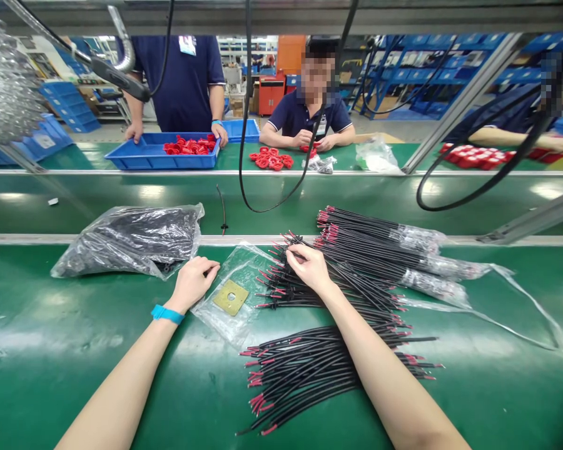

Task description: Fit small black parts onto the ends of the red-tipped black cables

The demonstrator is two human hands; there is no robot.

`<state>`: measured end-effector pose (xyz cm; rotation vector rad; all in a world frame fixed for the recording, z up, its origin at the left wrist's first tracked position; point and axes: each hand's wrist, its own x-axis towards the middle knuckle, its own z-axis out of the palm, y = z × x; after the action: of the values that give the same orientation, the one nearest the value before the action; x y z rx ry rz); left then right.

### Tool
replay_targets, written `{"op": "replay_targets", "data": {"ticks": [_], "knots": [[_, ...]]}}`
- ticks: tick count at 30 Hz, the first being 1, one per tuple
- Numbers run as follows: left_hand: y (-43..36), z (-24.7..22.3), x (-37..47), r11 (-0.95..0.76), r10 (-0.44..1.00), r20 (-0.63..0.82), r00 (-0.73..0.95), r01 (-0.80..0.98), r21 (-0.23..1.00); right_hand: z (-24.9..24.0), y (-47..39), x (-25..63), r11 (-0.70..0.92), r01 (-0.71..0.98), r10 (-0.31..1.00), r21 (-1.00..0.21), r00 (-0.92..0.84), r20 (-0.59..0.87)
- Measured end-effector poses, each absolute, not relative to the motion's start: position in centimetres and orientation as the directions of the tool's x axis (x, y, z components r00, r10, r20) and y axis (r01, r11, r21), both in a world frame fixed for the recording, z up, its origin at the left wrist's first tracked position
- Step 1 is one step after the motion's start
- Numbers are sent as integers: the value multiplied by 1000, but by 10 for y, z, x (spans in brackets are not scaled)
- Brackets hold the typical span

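My right hand point(309, 269) is closed in a pinch at the left end of a pile of black cables point(361, 284) with red wire ends; its fingertips seem to hold one cable. Small black fittings sit near several left ends of that pile. My left hand point(194, 282), blue band at the wrist, has its fingers curled together beside a clear bag of black parts point(131, 240); whatever they hold is hidden. Between my hands, a yellowish square plate with a round hole point(239, 304) lies on a flat clear plastic bag point(258, 259). Another group of cables point(304, 369) lies nearer me.
Wrapped cable bundles point(370, 247) lie at right, with a loose plastic strip point(539, 306). One short cable point(222, 209) rests beyond the metal rail. Black cords point(241, 125) hang overhead. Across the bench, people handle red parts point(272, 161) and a blue tray point(141, 162).
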<state>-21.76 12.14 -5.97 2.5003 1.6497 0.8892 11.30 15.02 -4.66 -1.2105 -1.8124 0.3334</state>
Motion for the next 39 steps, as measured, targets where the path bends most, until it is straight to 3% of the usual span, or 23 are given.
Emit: {"op": "replay_targets", "data": {"ticks": [15, 20, 26, 33, 36, 39], "knots": [[121, -60, -218, -440, 851, 441, 284, 844, 306, -44, 149, 113, 472, 593, 849, -652, -108, 517], [121, -61, -218, -447, 848, 443, 290, 841, 305, -28, 152, 122, 470, 721, 825, -509, -154, 544], [121, -62, -219, -458, 843, 447, 299, 835, 305, -33, 162, 139, 246, 856, 874, -455, 7, 485], [121, -61, -218, -454, 846, 439, 302, 840, 298, -46, 168, 135, 319, 938, 912, -132, -267, 311], [121, -61, -218, -453, 847, 436, 302, 841, 297, -45, 168, 131, 339, 939, 914, -62, -313, 260], [121, -61, -219, -454, 849, 432, 305, 840, 298, -47, 169, 131, 334, 940, 919, -65, -309, 246]]}}
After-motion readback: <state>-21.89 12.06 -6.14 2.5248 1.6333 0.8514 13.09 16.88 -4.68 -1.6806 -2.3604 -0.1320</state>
